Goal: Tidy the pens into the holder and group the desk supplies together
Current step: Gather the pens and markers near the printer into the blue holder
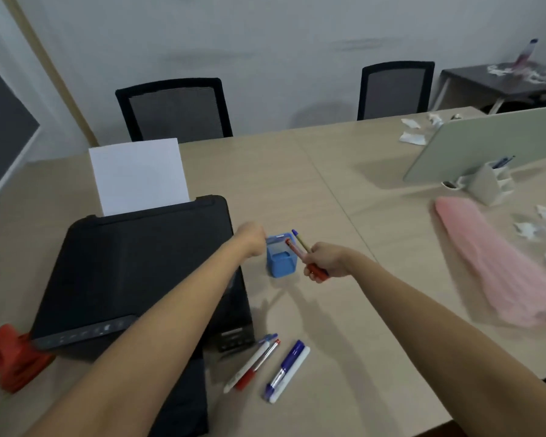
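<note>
Pens, two held over the blue holder; four loose on desk.

Left to right: left hand (pixel 252 239) touches the rim of the holder (pixel 279 260) beside the printer (pixel 139 279); blurred, so I cannot tell whether its grip is closed. Right hand (pixel 323 260) is clenched on the held pens (pixel 300 247), tips angled at the opening. Loose pens (pixel 265 364) lie near the desk edge. Risk, judged: the light holder tips if pens strike its rim. Holder interior hidden.
</note>
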Demonstrator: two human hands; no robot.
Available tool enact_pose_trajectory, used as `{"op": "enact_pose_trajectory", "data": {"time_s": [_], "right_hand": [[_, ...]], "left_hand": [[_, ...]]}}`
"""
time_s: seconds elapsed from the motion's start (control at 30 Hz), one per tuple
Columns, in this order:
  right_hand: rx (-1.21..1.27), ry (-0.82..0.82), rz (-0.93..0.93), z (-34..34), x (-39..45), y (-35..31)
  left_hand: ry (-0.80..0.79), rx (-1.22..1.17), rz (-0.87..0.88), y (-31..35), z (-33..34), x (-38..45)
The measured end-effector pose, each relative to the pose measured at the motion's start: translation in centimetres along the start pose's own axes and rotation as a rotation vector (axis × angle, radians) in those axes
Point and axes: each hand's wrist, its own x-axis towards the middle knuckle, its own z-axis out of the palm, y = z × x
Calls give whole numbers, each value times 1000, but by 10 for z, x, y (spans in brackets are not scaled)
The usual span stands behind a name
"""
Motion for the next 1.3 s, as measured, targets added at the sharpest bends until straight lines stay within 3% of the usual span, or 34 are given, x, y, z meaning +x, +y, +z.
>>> {"op": "enact_pose_trajectory", "data": {"time_s": [0.23, 0.6, 0.77, 0.9, 1.0, 1.13, 1.23, 1.3], "right_hand": [[32, -107, 145, -22, 72, -9], [-142, -93, 288, -24, 105, -41], [-80, 24, 214, -29, 93, -34], [-17, 242, 48, -38, 71, -19], [-44, 379, 76, -35, 56, 13], [50, 306, 243, 4, 25, 84], [44, 296, 320, 50, 7, 134], [-12, 334, 316, 80, -4, 157]], "left_hand": [[38, 229, -136, 13, 42, 76], [89, 283, -124, 23, 51, 102], [79, 190, -104, 18, 48, 85], [156, 44, -41, 15, 39, 44], [211, -51, 91, 7, 35, -2], [26, -144, 268, -16, 60, -73], [-168, -9, 252, -43, 108, -105], [-187, 73, 186, -63, 143, -113]]}}
